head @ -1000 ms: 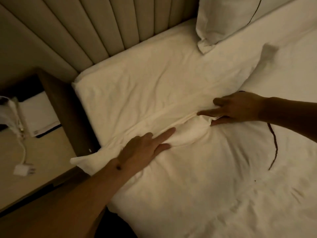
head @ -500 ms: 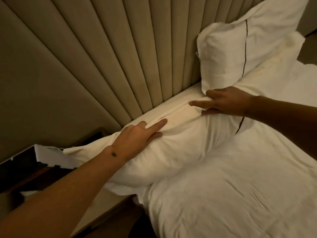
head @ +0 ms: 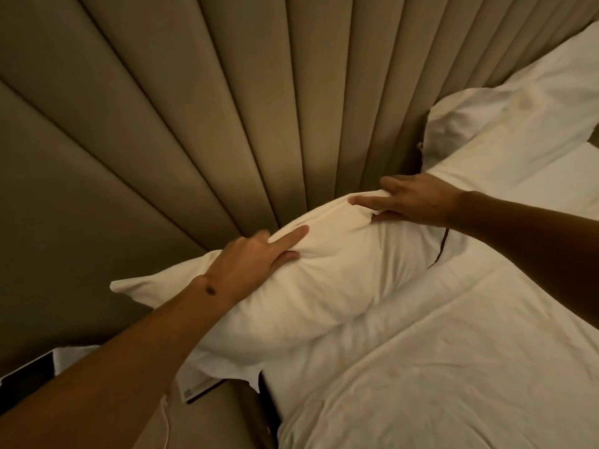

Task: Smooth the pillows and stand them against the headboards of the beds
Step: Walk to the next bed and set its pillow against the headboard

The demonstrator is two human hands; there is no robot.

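A white pillow (head: 327, 286) with dark piping is held up off the bed, its top edge close to the ribbed beige headboard (head: 227, 108). My left hand (head: 256, 264) pinches the upper edge near the pillow's left half, index finger stretched out. My right hand (head: 418, 200) grips the same edge further right, fabric bunched between thumb and fingers. A second white pillow (head: 512, 131) stands against the headboard at the upper right.
The white duvet (head: 437, 367) covers the bed at the lower right. A bedside table (head: 210, 413) with a white booklet (head: 194, 380) and a thin white cable sits at the lower left, beside the mattress edge.
Both hands have lifted the pillow from lying flat on the bed up towards the headboard. The view has tilted upward, so the bedside table has dropped out of sight mostly.
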